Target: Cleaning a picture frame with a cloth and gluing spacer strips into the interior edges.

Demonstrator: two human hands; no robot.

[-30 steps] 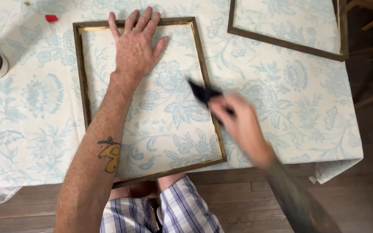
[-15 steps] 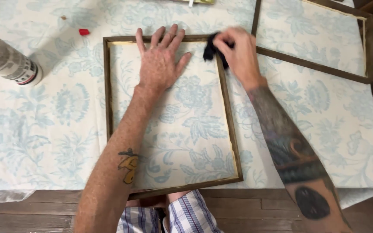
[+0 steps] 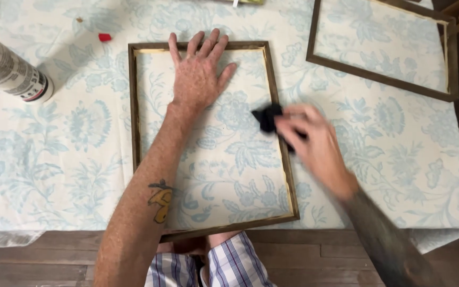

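A dark wooden picture frame (image 3: 133, 111) lies flat on a table covered with a pale blue floral cloth (image 3: 65, 154). My left hand (image 3: 197, 77) presses flat, fingers spread, on the cloth inside the frame, its fingertips touching the frame's far rail. My right hand (image 3: 314, 143), blurred by motion, grips a small black pad or cloth (image 3: 268, 118) against the frame's right rail, about halfway along it.
A second dark wooden frame (image 3: 378, 77) lies at the far right. A spray can (image 3: 7, 72) lies on its side at the far left, with a small red cap (image 3: 104, 37) beyond it. The table's front edge runs just above my striped shorts (image 3: 229, 266).
My right hand has slid the black pad down the right rail from the far corner to the middle; a second ago it was lower still. My left hand stays planted.
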